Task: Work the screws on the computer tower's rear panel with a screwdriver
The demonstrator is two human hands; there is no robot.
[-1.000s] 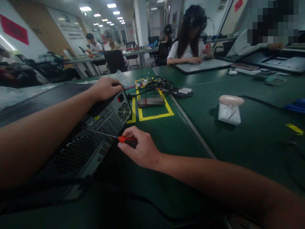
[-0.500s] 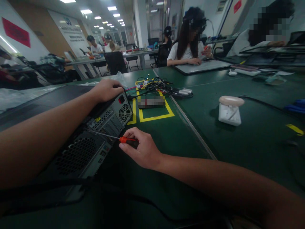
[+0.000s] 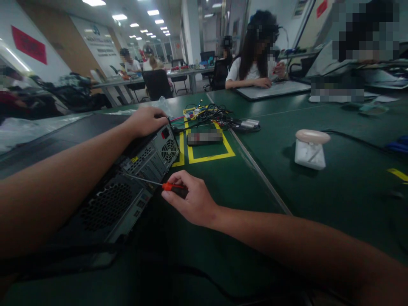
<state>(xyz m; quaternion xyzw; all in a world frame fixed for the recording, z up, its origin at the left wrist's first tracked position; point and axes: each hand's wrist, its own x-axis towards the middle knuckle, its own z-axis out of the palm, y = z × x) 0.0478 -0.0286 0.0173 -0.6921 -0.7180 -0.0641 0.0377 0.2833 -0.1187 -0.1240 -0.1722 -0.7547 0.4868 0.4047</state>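
Observation:
A black computer case [image 3: 149, 159] lies at the left with its grey rear panel turned toward me. That panel shows a small fan grille, slot covers, ports and a large honeycomb vent. My left hand [image 3: 147, 121] grips the case's upper edge near the far corner, its fingertips partly hidden. In my right hand [image 3: 193, 197] is a screwdriver [image 3: 174, 188] with a red and black handle, my fingers closed around it. Its long thin shaft points left to the rear panel, between the slot covers and the vent. The exact contact of the tip is too dark to make out.
Beyond the case lie a tangle of cables [image 3: 213, 114] and a blurred-out dark block [image 3: 205, 137] inside yellow tape [image 3: 212, 160]. A white open case [image 3: 310, 151] stands to the right on the green table [image 3: 255, 191]. Across it, a person [image 3: 255, 55] works at a flat panel [image 3: 274, 89].
The whole view has shifted slightly, so everything sits a little further right. Both hands keep their hold, and the screwdriver stays at the same spot on the panel.

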